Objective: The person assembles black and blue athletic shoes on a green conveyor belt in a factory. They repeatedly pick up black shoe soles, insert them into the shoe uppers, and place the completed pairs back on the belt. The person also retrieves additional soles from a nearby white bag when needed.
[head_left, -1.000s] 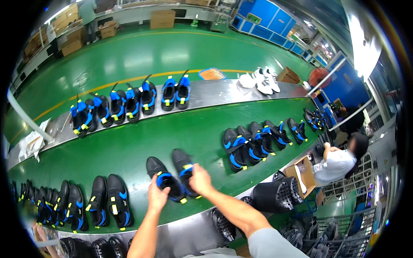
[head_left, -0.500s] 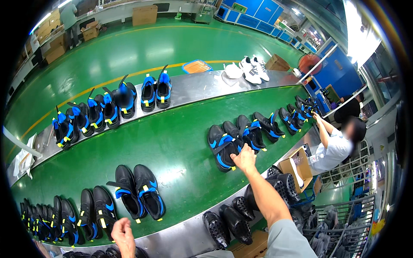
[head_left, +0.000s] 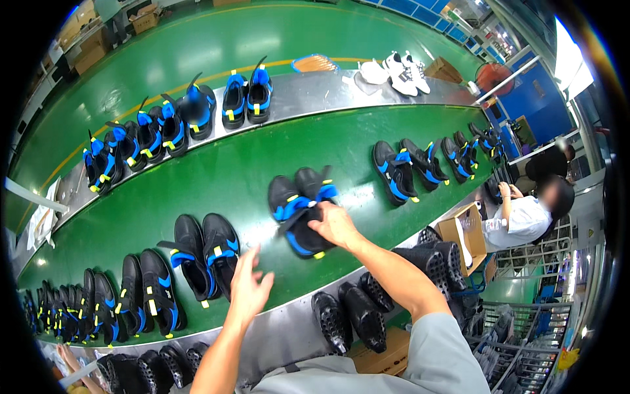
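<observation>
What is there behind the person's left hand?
Behind the left hand, a black-and-blue shoe shows its toe on the green surface; its heel is covered, so not visible.

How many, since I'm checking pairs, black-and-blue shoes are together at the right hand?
2: the left-side shoe and the right-side shoe close beside it, partly hidden by the right hand. Both rest on the green work surface; no third seems hidden there.

Over here the green belt (head_left: 157,197) is smooth and glossy, throwing light back in pale patches, and the metal ledge (head_left: 315,88) along its far side has a silvery sheen. The black shoes (head_left: 282,189) look mostly matt, their blue trim (head_left: 325,192) cloth-like, while the knobbly black forms (head_left: 366,323) gleam like moulded plastic.
</observation>
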The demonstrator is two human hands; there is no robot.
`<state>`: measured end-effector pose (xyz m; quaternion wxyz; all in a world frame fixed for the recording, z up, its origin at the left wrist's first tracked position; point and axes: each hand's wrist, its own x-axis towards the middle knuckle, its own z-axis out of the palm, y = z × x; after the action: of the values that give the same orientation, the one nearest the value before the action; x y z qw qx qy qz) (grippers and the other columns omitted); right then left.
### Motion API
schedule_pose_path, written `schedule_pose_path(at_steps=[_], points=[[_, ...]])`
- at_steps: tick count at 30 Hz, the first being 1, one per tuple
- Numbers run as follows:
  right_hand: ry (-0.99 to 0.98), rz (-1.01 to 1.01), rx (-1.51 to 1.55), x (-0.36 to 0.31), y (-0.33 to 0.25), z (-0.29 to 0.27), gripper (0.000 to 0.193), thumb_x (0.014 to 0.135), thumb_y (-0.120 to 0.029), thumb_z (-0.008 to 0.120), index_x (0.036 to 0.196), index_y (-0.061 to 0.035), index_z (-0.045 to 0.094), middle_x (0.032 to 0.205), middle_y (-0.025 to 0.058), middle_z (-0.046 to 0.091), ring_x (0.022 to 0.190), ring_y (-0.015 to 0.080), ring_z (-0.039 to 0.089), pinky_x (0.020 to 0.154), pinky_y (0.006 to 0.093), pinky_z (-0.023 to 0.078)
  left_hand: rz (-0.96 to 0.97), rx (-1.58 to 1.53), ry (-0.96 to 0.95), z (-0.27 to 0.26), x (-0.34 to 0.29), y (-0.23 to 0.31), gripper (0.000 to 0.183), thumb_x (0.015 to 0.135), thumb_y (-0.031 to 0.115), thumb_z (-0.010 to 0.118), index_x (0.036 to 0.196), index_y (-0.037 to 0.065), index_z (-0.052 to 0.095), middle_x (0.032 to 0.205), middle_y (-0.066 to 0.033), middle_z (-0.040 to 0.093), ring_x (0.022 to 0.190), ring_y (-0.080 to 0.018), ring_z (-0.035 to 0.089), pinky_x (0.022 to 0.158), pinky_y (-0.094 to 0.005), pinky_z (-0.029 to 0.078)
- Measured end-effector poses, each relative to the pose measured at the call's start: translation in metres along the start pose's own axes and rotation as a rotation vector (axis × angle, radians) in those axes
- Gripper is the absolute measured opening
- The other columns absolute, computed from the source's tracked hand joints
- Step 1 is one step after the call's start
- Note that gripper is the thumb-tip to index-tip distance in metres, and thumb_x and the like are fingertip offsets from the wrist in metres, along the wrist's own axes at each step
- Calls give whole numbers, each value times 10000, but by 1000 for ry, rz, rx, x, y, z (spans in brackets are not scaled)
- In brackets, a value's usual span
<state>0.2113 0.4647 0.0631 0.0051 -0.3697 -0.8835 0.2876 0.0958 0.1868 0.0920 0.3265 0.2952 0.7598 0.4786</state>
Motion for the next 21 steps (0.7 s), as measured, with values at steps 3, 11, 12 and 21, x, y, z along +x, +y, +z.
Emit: schedule_pose_path(at_steps=[3,11,12,21], points=[[39,-154,355,-44,-46,-26,268,920,-192,694,1084,16,655,1017,265,712,928,442,693,821,433,576,-50,-91,-7,17,51,-18,961,847,82,760,1635,125,212,1576,-269,374,1388,-363,482,1034,-423,514],[-162,155,-524,-244,55,-74,388,908,-381,714,937,-6,619,876,217,699,775,401,717,679,483,587,146,282,226,9,10,-2,635,847,43,688,1449,70,486,1415,-266,520,1288,-402,544,1098,-452,438],[-222,189,-548,-258,65,-68,410,897,-400,726,935,-5,623,887,205,702,774,384,723,684,464,594,174,298,242,8,1,-2,572,847,36,685,1398,58,532,1383,-256,547,1254,-393,568,1069,-446,459],[-177,268,-627,-298,76,-57,408,876,-382,755,969,-4,633,869,175,696,761,338,725,659,427,593,303,170,116,27,-15,23,268,895,-31,633,1157,-2,686,1057,-160,695,865,-244,709,791,-337,573]])
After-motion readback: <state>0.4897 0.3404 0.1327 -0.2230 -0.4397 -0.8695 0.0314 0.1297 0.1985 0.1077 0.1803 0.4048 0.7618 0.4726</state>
